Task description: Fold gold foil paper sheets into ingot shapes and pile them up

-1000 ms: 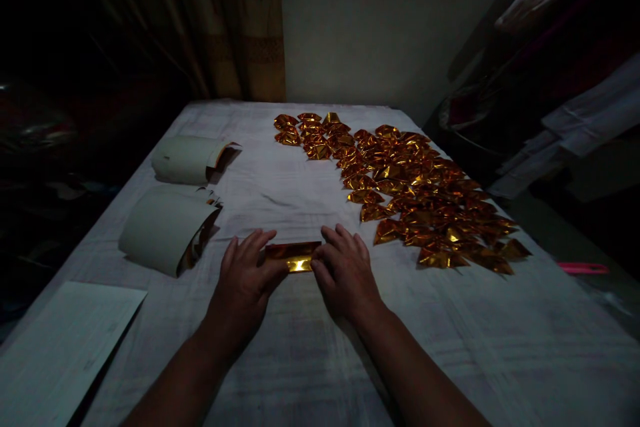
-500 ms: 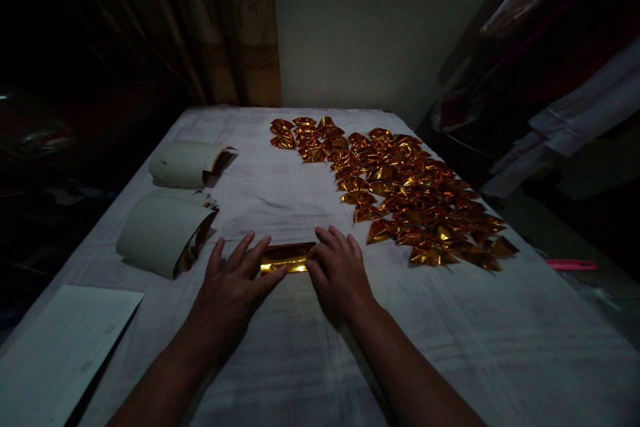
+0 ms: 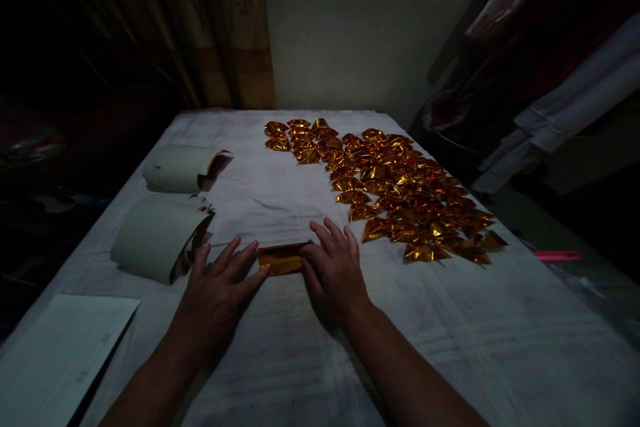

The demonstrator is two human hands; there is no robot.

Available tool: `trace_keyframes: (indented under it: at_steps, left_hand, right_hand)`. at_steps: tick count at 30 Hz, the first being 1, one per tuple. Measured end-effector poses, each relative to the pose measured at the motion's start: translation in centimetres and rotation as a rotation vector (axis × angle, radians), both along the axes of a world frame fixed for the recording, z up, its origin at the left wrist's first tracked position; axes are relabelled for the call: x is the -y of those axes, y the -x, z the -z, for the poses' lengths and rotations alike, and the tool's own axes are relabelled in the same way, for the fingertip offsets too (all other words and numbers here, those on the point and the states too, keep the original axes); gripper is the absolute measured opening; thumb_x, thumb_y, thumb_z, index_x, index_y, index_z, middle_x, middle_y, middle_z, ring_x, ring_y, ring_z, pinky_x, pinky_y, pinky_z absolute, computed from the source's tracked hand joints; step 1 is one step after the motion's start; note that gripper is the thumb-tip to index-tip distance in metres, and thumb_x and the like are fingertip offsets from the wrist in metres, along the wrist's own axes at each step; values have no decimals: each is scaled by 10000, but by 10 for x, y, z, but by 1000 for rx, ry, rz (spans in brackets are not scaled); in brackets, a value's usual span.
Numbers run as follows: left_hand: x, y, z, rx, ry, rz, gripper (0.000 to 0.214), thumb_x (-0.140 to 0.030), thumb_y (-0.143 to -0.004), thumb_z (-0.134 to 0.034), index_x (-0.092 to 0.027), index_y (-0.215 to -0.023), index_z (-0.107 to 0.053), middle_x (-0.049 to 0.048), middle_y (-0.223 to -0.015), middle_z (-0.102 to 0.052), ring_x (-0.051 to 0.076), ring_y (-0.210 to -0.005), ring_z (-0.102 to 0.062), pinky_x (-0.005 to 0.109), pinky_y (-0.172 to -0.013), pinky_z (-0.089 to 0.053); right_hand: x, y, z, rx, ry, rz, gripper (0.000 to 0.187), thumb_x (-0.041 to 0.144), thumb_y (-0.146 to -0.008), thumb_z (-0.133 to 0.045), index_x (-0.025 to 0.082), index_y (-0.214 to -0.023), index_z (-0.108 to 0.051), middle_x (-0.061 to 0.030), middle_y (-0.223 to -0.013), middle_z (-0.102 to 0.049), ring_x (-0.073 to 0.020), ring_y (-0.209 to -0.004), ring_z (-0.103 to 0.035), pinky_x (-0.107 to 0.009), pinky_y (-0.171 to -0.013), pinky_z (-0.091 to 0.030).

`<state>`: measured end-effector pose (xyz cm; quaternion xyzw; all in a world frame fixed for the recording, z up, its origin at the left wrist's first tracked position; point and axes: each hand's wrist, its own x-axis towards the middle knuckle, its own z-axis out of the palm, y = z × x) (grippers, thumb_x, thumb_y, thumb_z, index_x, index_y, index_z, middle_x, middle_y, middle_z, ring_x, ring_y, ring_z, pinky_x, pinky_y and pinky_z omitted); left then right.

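Observation:
A folded strip of gold foil paper [image 3: 281, 258] lies flat on the white cloth-covered table [image 3: 450, 333] in front of me. My left hand [image 3: 217, 290] rests flat with spread fingers, its fingertips touching the strip's left end. My right hand [image 3: 334, 268] presses down on the strip's right end, fingers pointing forward. Neither hand lifts the strip. To the right lies a wide spread of several folded gold foil pieces [image 3: 400, 187].
Two curled stacks of pale sheets with gold undersides, the near stack [image 3: 155, 240] and the far stack [image 3: 180, 168], sit at the left. A flat white sheet [image 3: 55, 360] lies at the near left corner. A pink object [image 3: 557, 255] lies off the table's right side. Curtain and wall stand behind.
My left hand has slid left and toward me along the strip, uncovering more of it. The right hand stays on the right end. The camera view has shifted slightly.

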<state>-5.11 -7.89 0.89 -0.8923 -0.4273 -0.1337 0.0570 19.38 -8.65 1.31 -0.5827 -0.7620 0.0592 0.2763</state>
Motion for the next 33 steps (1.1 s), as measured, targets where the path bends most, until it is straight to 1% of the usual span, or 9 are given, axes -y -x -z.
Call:
trace_keyframes:
  at_steps: [2, 5, 8, 11, 17, 20, 23, 28, 33]
  left_hand:
    - [1, -3, -3, -7, -5, 2, 510, -72, -882, -514, -361, -1278, -654, 103, -1532, -493, 394, -1437, -400, 738, -1122, -235]
    - [1, -5, -5, -10, -9, -3, 501, -89, -903, -489, -373, -1283, -648, 95, -1526, -501, 379, -1434, -411, 724, -1119, -257]
    - [3, -7, -5, -47, -24, -7, 504, -85, -899, -475, -347, -1294, -643, 110, -1513, -514, 392, -1415, -433, 718, -1099, -292]
    - [6, -10, -6, -66, -31, -15, 494, -69, -886, -459, -297, -1278, -653, 118, -1486, -544, 406, -1387, -465, 709, -1088, -313]
    - [12, -21, -13, -11, 1, -52, 456, -77, -856, -480, -243, -1225, -691, 122, -1404, -621, 405, -1334, -519, 712, -1095, -295]
    - [14, -28, -19, 16, 14, -76, 370, -189, -883, -527, -218, -1207, -703, 128, -1383, -635, 415, -1322, -523, 723, -1101, -274]
    - [17, -38, -20, 40, 10, -80, 332, -324, -921, -559, -205, -1193, -708, 141, -1400, -620, 418, -1334, -510, 723, -1116, -248]
    - [19, -55, -9, 24, 68, -32, 414, -374, -939, -582, -303, -1344, -623, 152, -1552, -453, 396, -1430, -405, 711, -1120, -247]
    - [18, -56, 0, 20, 74, -68, 429, -415, -959, -555, -344, -1380, -595, 130, -1582, -416, 383, -1466, -350, 694, -1146, -200]
  right_hand:
    - [5, 8, -3, 45, -16, -81, 264, 253, -967, -539, 243, -1192, -678, -97, -1559, -448, -303, -1500, -270, -596, -1214, -121]
    - [12, 19, -3, 106, 106, -156, 422, 402, -988, -545, 257, -1383, -582, -118, -1617, -338, -317, -1518, -231, -611, -1211, -141]
    - [18, 22, -2, 148, 221, -172, 545, 494, -990, -525, 247, -1475, -493, -143, -1630, -283, -327, -1524, -209, -621, -1210, -154]
    - [22, 19, -3, 176, 263, -138, 568, 512, -986, -528, 251, -1489, -479, -148, -1632, -261, -340, -1524, -201, -640, -1206, -151]
    - [35, 5, -3, 218, 269, 37, 563, 465, -962, -585, 232, -1469, -512, -164, -1613, -290, -387, -1510, -216, -683, -1183, -171]
    - [40, 3, -1, 215, 271, 96, 562, 446, -969, -571, 216, -1477, -501, -170, -1602, -316, -389, -1505, -228, -683, -1179, -185]
    - [41, 4, 1, 209, 270, 102, 559, 438, -976, -557, 207, -1481, -492, -167, -1600, -324, -379, -1506, -235, -674, -1178, -198]
    - [41, 4, 4, 195, 244, 104, 538, 439, -980, -552, 226, -1471, -503, -158, -1599, -339, -367, -1504, -251, -657, -1180, -206]
    - [42, 3, 5, 197, 240, 115, 539, 450, -981, -549, 230, -1471, -505, -160, -1602, -333, -368, -1505, -249, -653, -1178, -209]
